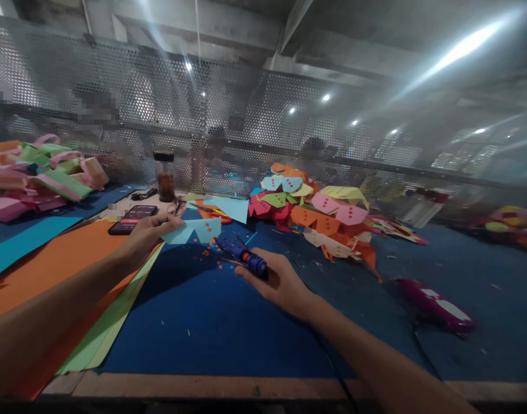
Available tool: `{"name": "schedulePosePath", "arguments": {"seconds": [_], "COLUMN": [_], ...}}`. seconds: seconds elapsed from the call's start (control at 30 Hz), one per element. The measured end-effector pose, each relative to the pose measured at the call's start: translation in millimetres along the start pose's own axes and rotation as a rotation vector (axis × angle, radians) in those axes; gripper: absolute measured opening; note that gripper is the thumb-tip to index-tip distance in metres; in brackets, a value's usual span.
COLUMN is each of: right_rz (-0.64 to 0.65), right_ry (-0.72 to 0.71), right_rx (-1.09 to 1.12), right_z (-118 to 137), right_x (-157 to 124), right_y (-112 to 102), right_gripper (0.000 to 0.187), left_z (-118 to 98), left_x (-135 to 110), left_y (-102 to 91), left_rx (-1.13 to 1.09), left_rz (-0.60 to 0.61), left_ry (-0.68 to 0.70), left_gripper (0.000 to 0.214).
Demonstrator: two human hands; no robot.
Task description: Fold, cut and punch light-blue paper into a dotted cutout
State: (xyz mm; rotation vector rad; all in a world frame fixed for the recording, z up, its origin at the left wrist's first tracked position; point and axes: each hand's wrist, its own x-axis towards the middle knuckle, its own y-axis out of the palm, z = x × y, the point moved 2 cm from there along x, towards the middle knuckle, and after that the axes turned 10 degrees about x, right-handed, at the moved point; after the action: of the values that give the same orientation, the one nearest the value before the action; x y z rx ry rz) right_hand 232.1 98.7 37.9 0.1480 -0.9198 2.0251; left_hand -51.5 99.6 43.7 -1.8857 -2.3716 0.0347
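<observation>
A: Left hand (pixel 157 229)?
B: Thumb and fingers pinching a light blue paper (pixel 186 233) at its near end. The piece juts out to the right of that hand, notched along its lower edge, orange dots on its far half.

A: Right hand (pixel 283 280)?
B: Wrapped around a blue tool (pixel 241 256) with an orange band. Its tip points left, at the paper's free end, between the two hands. Contact: cannot tell.

A: Below the tip?
B: Small orange bits (pixel 208 253) scattered on the blue tabletop (pixel 190 328).

A: Around the left hand?
B: Phone (pixel 134 218) just beside it, on its left. Lidded jar (pixel 165 179) beyond. Large orange sheet (pixel 73 253) under the forearm.

A: Around the right?
B: Past it, a heap of cut and folded paper pieces (pixel 324 207), many colours, several dotted. Well off to its right, a purple object (pixel 438 305) with white patches, lying down, blurred.
</observation>
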Motion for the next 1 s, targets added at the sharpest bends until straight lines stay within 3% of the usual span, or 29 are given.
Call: {"name": "schedulePosePath", "arguments": {"seconds": [0.17, 0.33, 0.57, 1.0], "right_rz": [0.066, 0.094, 0.164, 0.154], "right_ry": [-0.096, -0.137, -0.127, -0.136], "right_rx": [-0.24, -0.342, -0.373, -0.382], "right_z": [-7.2, -5.5, 5.9, 6.2], "right_x": [-0.4, -0.1, -0.9, -0.7], "right_y": [-2.4, -5.0, -9.0, -8.9], "right_gripper": [0.014, 0.006, 0.016, 0.017], "left_z": [-0.9, -0.6, 0.4, -4.1], "left_x": [-1.7, -1.5, -1.1, -4.1], "left_y": [1.1, 0.9, 1.2, 3.9], "left_rx": [0.014, 0.002, 0.008, 0.0], "left_rz": [0.014, 0.019, 0.027, 0.019], "left_ry": [0.009, 0.0, 0.001, -0.02], "left_gripper": [0.038, 0.036, 0.033, 0.035]}}
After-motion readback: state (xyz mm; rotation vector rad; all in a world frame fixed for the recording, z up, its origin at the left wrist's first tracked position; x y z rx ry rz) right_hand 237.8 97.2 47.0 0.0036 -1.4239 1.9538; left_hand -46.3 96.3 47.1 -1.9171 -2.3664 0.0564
